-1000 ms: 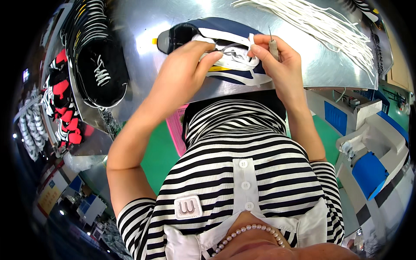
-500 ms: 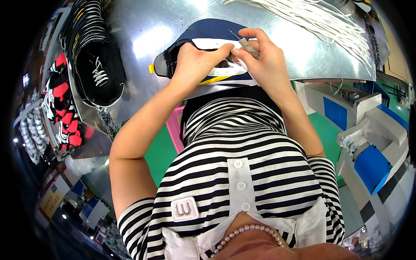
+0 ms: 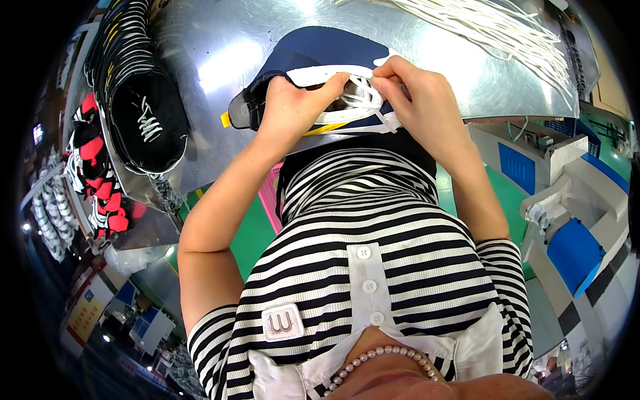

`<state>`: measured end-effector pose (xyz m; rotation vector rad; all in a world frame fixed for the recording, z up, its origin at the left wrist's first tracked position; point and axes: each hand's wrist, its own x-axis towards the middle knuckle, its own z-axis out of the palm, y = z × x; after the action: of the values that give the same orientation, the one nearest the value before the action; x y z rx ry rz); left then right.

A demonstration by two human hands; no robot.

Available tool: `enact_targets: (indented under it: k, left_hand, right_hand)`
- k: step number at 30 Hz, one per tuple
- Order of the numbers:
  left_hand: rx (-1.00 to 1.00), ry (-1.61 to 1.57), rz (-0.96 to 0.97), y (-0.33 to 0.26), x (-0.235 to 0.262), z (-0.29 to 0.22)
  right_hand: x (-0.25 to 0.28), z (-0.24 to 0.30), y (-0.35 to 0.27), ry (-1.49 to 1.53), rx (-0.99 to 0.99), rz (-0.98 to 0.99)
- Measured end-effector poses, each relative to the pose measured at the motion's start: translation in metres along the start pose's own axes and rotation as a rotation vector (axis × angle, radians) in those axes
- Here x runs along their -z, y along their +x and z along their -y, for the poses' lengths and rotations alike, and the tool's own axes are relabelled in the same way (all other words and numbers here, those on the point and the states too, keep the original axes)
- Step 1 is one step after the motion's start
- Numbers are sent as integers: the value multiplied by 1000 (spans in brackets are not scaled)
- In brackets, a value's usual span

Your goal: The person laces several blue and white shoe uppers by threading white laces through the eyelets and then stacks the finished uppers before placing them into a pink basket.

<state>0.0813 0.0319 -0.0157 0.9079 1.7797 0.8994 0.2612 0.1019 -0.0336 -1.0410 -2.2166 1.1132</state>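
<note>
A navy shoe upper (image 3: 323,45) with white eyelet strips and a yellow tab at its heel end lies on the metal table near its front edge. My left hand (image 3: 288,110) grips it at the opening, fingers tucked inside and out of sight, thumb along the white strip. White shoelace (image 3: 362,95) crosses in loops over the upper, right of my left thumb. My right hand (image 3: 427,100) is closed in a pinch on the lace at the far side of these loops. A white lace end hangs down below that hand.
Many white laces (image 3: 487,30) are spread over the metal table (image 3: 220,67) at the far right. A long row of nested black shoe uppers (image 3: 147,123) stands at the left. Red, black and white pieces (image 3: 100,180) hang beyond it. Grey machinery with blue panels (image 3: 573,257) stands at right.
The hooked tool with a wrapped handle that was in my right hand no longer shows. That hand now pinches lace, and more lace loops lie across the upper. My left hand keeps its grip.
</note>
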Motion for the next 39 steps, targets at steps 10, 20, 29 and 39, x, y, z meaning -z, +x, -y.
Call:
enact_targets:
  k: [10, 20, 29, 39]
  left_hand:
    - [-217, -136, 143, -7, 0, 3]
    - [-101, -67, 170, 2, 8, 6]
    - [176, -357, 392, -2, 24, -7]
    - [-392, -233, -51, -58, 79, -22]
  right_hand:
    - [-24, 15, 16, -387, 98, 71]
    - [-20, -13, 26, 250, 31, -102]
    - [-37, -15, 33, -46, 45, -162]
    - [-42, -26, 37, -113, -47, -250]
